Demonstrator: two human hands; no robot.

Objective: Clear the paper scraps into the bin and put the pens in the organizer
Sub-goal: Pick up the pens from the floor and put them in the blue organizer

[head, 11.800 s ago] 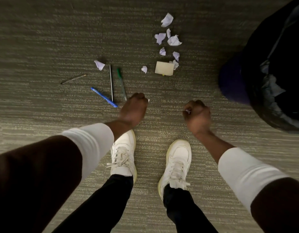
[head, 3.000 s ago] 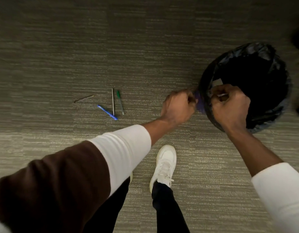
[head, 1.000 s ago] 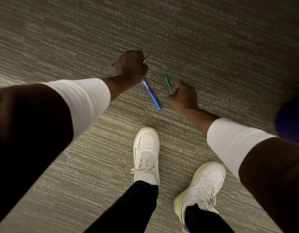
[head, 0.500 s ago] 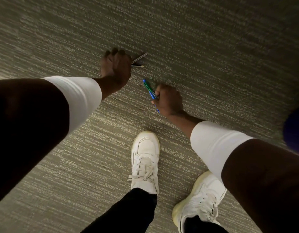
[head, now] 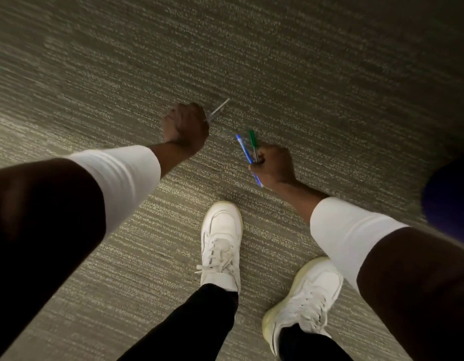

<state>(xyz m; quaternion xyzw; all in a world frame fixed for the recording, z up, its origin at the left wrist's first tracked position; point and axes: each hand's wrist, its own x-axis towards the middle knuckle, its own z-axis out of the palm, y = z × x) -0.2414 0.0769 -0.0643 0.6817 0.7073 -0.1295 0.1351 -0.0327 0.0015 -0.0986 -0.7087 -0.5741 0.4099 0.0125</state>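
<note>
My left hand [head: 185, 126] is closed in a fist above the carpet, and a thin grey pen [head: 218, 110] sticks out of it toward the upper right. To its right, my right hand [head: 274, 165] grips a blue pen [head: 243, 149] and a green pen [head: 253, 143] together, their ends pointing up and away from me. Both hands are lifted off the floor. No paper scraps and no organizer are in view.
Grey-green striped carpet [head: 304, 61] fills the view. My two white sneakers [head: 221, 243] stand below the hands. A dark blue rounded edge of the bin [head: 449, 196] shows at the right border.
My right hand has gathered the blue pen with the green one and lifted both off the carpet. My left hand has closed into a fist on the grey pen and risen.
</note>
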